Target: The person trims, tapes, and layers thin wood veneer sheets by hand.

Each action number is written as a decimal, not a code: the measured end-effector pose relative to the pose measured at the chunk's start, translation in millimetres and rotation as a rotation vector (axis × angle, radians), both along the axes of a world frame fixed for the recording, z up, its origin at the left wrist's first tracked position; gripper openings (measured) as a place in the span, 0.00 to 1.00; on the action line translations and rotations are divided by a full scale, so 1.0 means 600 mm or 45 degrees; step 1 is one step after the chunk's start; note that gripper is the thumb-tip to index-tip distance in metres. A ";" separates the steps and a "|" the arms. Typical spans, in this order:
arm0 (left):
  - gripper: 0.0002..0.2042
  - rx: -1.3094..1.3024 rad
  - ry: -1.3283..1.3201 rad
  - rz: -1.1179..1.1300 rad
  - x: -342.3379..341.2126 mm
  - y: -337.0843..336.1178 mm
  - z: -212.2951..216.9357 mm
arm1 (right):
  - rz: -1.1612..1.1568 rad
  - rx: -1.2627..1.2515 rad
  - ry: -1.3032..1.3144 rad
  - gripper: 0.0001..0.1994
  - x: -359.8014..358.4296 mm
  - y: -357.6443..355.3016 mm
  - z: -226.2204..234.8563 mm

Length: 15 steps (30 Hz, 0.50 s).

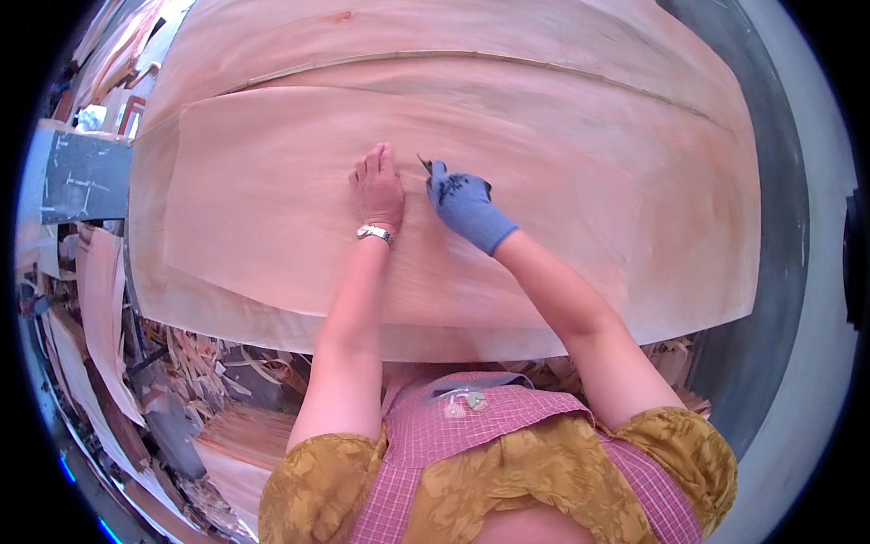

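A large thin sheet of pinkish wood veneer (272, 181) lies in front of me over a bigger stack of sheets. My left hand (377, 189), bare and with a silver wristwatch (373, 233) at its wrist, rests on the veneer with its fingers stretched forward. Close to its right is my right hand (460, 201) in a blue glove with dark patches, fingers closed round a small knife (424, 164). Its short dark blade points forward and left, near the veneer; whether it touches cannot be made out. The handle is hidden in the glove.
A long thin wooden strip (453, 54) runs across the stack beyond my hands. Veneer scraps (217, 372) litter the floor at near left. A grey metal block (86, 177) adjoins the stack's left side, and long veneer offcuts (100, 299) hang below it.
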State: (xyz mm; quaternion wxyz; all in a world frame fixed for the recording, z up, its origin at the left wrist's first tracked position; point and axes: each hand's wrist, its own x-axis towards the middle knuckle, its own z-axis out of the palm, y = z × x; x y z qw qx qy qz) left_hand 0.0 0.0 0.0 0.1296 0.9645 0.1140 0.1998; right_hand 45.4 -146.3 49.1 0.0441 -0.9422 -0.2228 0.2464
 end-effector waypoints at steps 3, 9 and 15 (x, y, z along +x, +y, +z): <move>0.19 -0.020 -0.004 0.029 0.010 -0.005 0.000 | 0.029 0.001 -0.107 0.17 0.026 0.046 0.002; 0.21 -0.066 0.062 0.051 0.012 -0.007 0.000 | 0.008 -0.096 -0.128 0.15 0.033 0.074 -0.011; 0.22 0.074 0.149 0.035 0.006 0.004 -0.008 | 0.015 -0.031 -0.060 0.16 -0.071 0.016 -0.025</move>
